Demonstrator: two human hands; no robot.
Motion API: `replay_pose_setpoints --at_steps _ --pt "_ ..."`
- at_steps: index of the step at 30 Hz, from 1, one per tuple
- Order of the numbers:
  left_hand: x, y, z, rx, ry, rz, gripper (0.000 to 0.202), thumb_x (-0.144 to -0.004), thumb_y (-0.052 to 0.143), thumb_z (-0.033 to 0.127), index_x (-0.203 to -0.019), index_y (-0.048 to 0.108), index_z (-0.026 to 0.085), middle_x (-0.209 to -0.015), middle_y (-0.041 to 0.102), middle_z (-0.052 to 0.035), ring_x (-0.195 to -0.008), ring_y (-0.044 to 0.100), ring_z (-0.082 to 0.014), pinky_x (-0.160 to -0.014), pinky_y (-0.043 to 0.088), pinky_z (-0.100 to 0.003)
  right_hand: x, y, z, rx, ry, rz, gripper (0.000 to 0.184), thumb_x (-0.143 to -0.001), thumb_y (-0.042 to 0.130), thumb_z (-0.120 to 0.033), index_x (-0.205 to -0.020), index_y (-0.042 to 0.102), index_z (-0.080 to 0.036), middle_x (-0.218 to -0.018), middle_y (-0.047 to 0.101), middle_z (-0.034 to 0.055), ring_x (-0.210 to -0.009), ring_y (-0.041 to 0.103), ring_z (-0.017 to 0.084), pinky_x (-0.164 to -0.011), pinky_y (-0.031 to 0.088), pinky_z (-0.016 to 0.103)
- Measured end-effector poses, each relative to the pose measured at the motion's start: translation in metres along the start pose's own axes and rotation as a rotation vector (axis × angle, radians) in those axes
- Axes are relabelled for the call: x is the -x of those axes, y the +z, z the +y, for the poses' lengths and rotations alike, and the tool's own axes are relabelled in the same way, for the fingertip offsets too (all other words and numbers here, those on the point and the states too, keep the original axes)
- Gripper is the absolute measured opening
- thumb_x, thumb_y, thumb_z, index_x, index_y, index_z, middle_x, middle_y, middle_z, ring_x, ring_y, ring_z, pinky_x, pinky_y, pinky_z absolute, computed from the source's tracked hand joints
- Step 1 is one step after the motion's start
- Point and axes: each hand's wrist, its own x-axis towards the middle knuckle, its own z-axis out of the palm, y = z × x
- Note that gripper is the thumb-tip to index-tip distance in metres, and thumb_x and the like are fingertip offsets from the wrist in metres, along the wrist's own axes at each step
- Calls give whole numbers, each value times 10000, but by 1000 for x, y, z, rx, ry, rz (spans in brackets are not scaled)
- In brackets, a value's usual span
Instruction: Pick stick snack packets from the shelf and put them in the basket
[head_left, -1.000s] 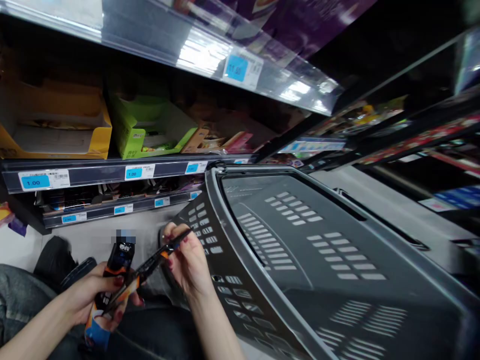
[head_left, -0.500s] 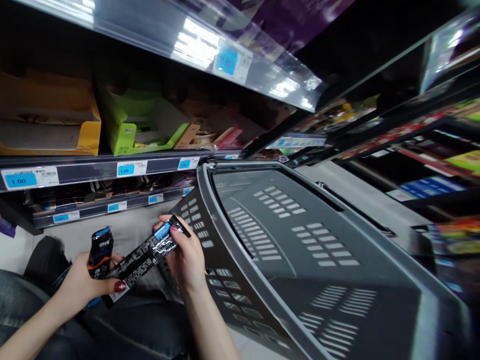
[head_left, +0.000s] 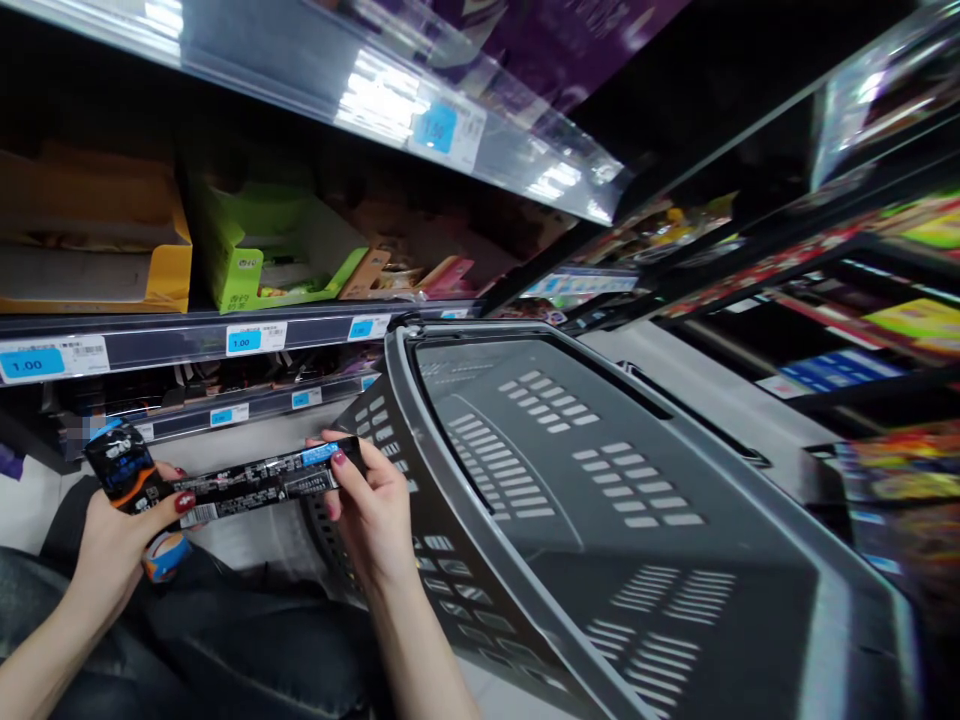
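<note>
A long, narrow black snack packet [head_left: 247, 487] with a blue patch and white print is stretched between my two hands. My right hand [head_left: 379, 510] pinches its right end, the thumb lying on the blue patch. At its left end my left hand [head_left: 112, 545] grips it under the thumb. The same left hand also holds a second black packet [head_left: 124, 465], marked with orange and blue, which tilts up to the left. A blue and orange end [head_left: 166, 555] shows below that hand; whether it belongs to the second packet I cannot tell.
A large grey shopping basket [head_left: 517, 560] with slotted walls stands right of my hands. Ahead, a shelf carries a yellow box [head_left: 171, 278], a green box [head_left: 240, 280] and price tags [head_left: 255, 338]. A lower shelf [head_left: 202, 420] holds dark packets. More shelving [head_left: 825, 370] blurs at right.
The long packet has swung from a steep slant to nearly level. My left hand has moved left and the second packet leans further left. The view has shifted slightly.
</note>
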Motion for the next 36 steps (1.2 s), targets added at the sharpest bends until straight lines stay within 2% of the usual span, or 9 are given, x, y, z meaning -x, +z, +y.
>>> replay_pose_setpoints --at_steps 3,8,15,19,22,24,27,30,36 --pt "-2 -3 6 56 84 115 300 -503 809 217 -737 624 184 -654 674 43 -530 629 -137 -492 523 -204 2 2 0 -5 -5 -57 274 -675 696 -340 -887 625 -182 -658 629 -5 -334 436 58 -359 282 200" --pt "-3 -3 14 79 108 133 273 -514 807 228 -730 652 171 -631 672 28 -524 618 -146 -446 524 -212 4 6 3 -50 -3 -108 237 -688 696 -311 -878 630 -187 -497 519 -59 -332 475 76 -360 303 183" --pt "-2 -11 14 170 3 20 239 -541 797 262 -733 683 181 -727 704 -13 -490 616 -155 -397 506 -232 5 -1 -2 -143 -37 -179 106 -642 742 -231 -712 664 -217 -828 656 13 -474 543 84 -441 407 215" --pt "-2 -21 15 130 58 -169 173 -529 805 265 -662 699 233 -815 719 -11 -605 641 -179 -534 555 -298 5 -7 -6 -200 -82 -271 99 -615 760 -197 -610 666 -228 -788 634 20 -607 545 125 -476 409 222" --pt "-6 -28 22 -32 291 -446 84 -562 788 269 -580 709 248 -650 703 -27 -694 638 -206 -666 548 -332 5 -8 -6 -284 -116 -319 119 -612 758 -226 -576 645 -233 -700 580 8 -641 498 137 -540 400 252" --pt "-8 -31 31 -113 457 -600 70 -602 761 286 -554 713 271 -540 672 -34 -645 627 -205 -641 537 -332 4 -7 -6 -353 -114 -391 205 -614 746 -253 -503 580 -208 -617 510 -1 -634 460 142 -567 380 273" --pt "-6 -34 42 -223 564 -713 99 -653 720 309 -557 715 286 -482 651 -47 -586 620 -212 -586 521 -335 4 -5 -8 -398 -93 -515 423 -624 714 -273 -387 386 -150 -537 394 -4 -612 405 140 -554 336 273" --pt "0 -32 43 -282 621 -682 182 -670 694 359 -509 688 275 -427 616 -48 -537 608 -206 -572 509 -332 5 -5 -10 -380 -85 -580 501 -632 690 -267 -355 295 -131 -509 339 0 -606 368 139 -544 311 267" --pt "8 -24 33 -241 656 -521 283 -648 696 442 -419 646 284 -386 601 -38 -537 622 -212 -522 507 -308 4 -9 -12 -356 -97 -606 481 -642 669 -240 -344 307 -135 -481 316 1 -601 356 139 -542 318 261"
